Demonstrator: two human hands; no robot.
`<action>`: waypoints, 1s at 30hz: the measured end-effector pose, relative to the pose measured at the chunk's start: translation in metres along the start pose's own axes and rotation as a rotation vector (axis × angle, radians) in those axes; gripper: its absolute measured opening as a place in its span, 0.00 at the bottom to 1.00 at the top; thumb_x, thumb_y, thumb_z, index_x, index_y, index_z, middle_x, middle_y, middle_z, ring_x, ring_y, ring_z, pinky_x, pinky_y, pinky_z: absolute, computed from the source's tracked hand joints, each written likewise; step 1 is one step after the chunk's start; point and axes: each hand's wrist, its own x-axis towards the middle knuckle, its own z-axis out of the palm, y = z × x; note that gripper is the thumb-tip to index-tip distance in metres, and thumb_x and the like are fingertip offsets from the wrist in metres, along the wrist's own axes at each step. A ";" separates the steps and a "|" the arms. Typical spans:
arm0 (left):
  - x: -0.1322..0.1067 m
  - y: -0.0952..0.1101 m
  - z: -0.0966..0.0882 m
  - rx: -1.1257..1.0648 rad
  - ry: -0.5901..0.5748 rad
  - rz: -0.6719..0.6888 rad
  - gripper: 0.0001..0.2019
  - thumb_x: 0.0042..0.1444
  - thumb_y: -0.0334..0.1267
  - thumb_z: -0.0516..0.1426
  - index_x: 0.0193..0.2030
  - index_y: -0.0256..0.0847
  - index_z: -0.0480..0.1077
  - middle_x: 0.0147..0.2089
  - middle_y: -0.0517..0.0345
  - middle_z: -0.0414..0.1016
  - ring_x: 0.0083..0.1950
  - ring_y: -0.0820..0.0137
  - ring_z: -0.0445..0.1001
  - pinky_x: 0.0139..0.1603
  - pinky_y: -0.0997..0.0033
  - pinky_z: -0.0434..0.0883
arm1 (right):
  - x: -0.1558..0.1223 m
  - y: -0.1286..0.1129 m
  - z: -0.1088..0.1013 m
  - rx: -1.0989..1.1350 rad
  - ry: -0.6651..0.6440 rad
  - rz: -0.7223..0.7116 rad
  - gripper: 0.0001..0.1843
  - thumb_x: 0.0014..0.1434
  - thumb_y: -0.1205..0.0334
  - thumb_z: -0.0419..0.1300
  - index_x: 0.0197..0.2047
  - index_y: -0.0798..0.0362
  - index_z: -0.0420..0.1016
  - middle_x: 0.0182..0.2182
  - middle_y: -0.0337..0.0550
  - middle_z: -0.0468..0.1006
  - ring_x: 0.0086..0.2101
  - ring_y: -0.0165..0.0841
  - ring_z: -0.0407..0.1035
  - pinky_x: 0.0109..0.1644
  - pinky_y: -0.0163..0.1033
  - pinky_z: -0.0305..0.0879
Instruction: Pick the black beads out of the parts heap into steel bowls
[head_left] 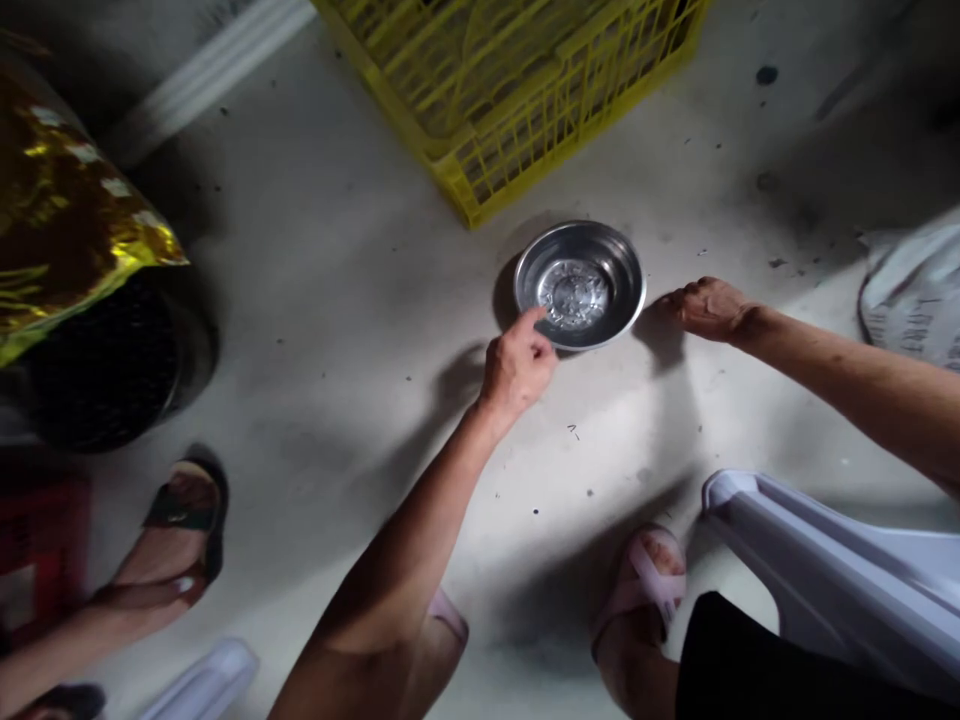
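A round stainless steel bowl with several small shiny pieces in its bottom is on or just above the concrete floor, tilted a little. At its near left rim is my left hand, closed, with a fingertip reaching inside over the edge and the other fingers curled. Off the bowl's right side, slightly apart from it, my right hand is low over the floor with its fingers curled together. Whatever those fingers may hold is hidden.
Beyond the bowl stands a yellow plastic crate. A gold foil bag hangs over a dark-filled container at left. Another person's sandalled foot is lower left. A light plastic stool and a white printed sack are right.
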 end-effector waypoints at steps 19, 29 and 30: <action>-0.153 -0.096 0.061 0.203 -0.303 -0.048 0.18 0.53 0.25 0.50 0.50 0.37 0.68 0.40 0.54 0.76 0.40 0.71 0.73 0.47 0.70 0.70 | 0.022 -0.008 -0.075 0.341 0.277 0.552 0.17 0.56 0.64 0.50 0.46 0.59 0.72 0.36 0.48 0.78 0.38 0.35 0.71 0.34 0.36 0.51; -0.084 -0.064 0.094 0.310 -0.272 0.265 0.20 0.54 0.29 0.52 0.56 0.39 0.63 0.48 0.52 0.73 0.46 0.67 0.71 0.48 0.68 0.69 | -0.010 -0.037 -0.111 0.208 0.332 0.355 0.14 0.57 0.60 0.50 0.38 0.55 0.75 0.29 0.43 0.77 0.30 0.34 0.70 0.31 0.35 0.57; -0.082 -0.061 0.093 0.346 -0.314 0.281 0.20 0.55 0.29 0.51 0.56 0.39 0.63 0.47 0.52 0.73 0.45 0.67 0.71 0.48 0.68 0.69 | -0.018 -0.038 -0.109 0.188 0.315 0.360 0.14 0.56 0.60 0.51 0.37 0.56 0.75 0.28 0.43 0.77 0.30 0.33 0.70 0.30 0.35 0.56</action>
